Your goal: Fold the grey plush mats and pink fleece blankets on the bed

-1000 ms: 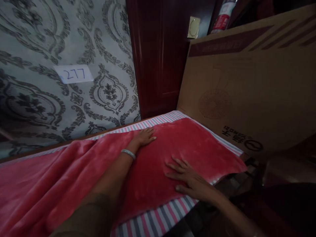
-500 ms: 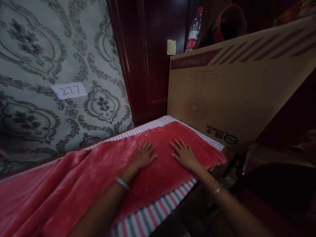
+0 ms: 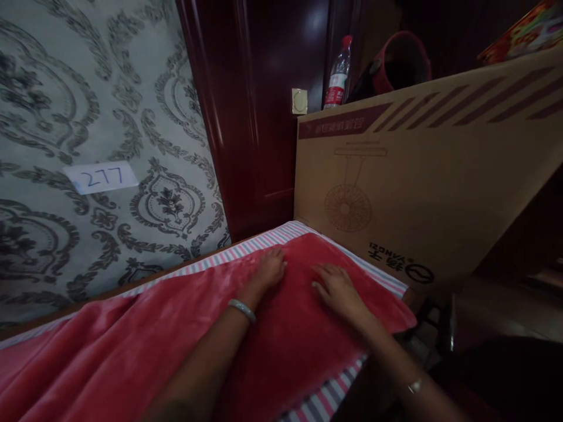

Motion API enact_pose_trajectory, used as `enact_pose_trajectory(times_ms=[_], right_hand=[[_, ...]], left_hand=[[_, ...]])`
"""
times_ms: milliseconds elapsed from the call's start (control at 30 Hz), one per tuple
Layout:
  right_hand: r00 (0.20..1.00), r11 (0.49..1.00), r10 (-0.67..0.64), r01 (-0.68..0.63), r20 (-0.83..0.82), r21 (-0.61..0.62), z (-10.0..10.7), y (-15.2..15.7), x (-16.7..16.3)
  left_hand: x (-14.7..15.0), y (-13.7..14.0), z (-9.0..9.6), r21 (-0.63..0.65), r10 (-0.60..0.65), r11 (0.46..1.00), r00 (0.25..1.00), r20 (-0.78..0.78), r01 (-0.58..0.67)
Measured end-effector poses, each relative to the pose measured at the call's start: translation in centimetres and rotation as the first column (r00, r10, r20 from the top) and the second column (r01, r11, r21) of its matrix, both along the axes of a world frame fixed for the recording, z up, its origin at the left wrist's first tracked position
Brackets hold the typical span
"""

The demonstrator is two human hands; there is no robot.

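Observation:
A red plush blanket (image 3: pixel 185 328) lies over a striped sheet (image 3: pixel 328 398) on a narrow bed-like surface, with folds toward the left. My left hand (image 3: pixel 270 268) rests on the blanket near its far edge, a grey bangle on the wrist. Its fingers look slightly bent and a little blurred, with no cloth gathered in them. To its right, my right hand (image 3: pixel 336 287) touches the blanket, fingers loosely bent and thumb apart. It holds nothing.
A large cardboard box (image 3: pixel 422 176) stands at the far end, carrying a plastic bottle (image 3: pixel 338 76), a red-rimmed round container (image 3: pixel 382 64) and a colourful packet (image 3: pixel 528 32). Patterned wall (image 3: pixel 176 152) with a paper label (image 3: pixel 103 177) runs along the left side.
My left hand has slid right and forward over the blanket, its fingers less spread. My right hand's fingers are more bent. The view has shifted slightly.

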State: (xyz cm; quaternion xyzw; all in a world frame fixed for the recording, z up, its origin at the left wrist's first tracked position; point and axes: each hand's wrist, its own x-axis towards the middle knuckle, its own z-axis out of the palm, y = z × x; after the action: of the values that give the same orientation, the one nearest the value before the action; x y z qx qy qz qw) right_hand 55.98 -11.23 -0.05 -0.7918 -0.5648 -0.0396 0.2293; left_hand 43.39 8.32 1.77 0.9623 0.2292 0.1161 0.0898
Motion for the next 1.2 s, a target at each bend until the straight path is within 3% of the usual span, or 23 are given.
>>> enact_pose_trajectory(times_ms=[100, 200, 367, 500, 633, 800, 967, 1100, 1200], right_hand=[[1.0, 0.996, -0.021, 0.02, -0.014, -0.091, -0.6, 2.0, 1.8], [0.998, 0.98, -0.013, 0.002, -0.058, -0.199, -3.0, 0.7, 2.5], [0.999, 0.999, -0.025, 0.027, -0.048, 0.034, -6.1, -5.3, 3.9], [0.959, 0.936, -0.277, 0.284, -0.065, 0.208, -6.8, -8.8, 6.7], [0.884, 0.853, -0.443, 0.467, -0.148, 0.233, -7.2, -10.0, 8.5], [0.866, 0.834, -0.436, 0.491, -0.245, 0.251, -7.2, -10.4, 8.7], [0.821, 0.762, -0.486, 0.566, -0.3, 0.314, -8.9, -11.8, 9.1], [0.832, 0.796, -0.477, 0.545, -0.282, 0.263, -9.7, -12.4, 9.7], [0.877, 0.839, -0.46, 0.481, -0.142, 0.255, -8.0, -11.2, 9.4]], left_hand=[[1.8, 0.9, -0.7, 0.004, 0.021, 1.0, 1.0, -0.002, -0.021], [3.0, 2.3, -1.4, -0.024, 0.084, 0.996, 0.996, -0.01, -0.085], [5.3, 5.7, -1.5, -0.116, 0.24, 0.963, 0.97, -0.024, -0.241], [7.1, 7.9, -0.8, -0.196, 0.298, 0.932, 0.952, -0.07, -0.306], [8.3, 8.6, -0.5, -0.251, 0.299, 0.913, 0.946, -0.129, -0.322], [8.9, 8.5, -0.8, -0.249, 0.306, 0.913, 0.946, -0.103, -0.323], [8.9, 8.6, -1.1, -0.211, 0.341, 0.914, 0.938, -0.065, -0.347], [8.9, 8.7, -1.0, -0.217, 0.303, 0.924, 0.949, -0.092, -0.316], [8.9, 8.5, -1.0, -0.207, 0.298, 0.927, 0.95, -0.094, -0.312]])
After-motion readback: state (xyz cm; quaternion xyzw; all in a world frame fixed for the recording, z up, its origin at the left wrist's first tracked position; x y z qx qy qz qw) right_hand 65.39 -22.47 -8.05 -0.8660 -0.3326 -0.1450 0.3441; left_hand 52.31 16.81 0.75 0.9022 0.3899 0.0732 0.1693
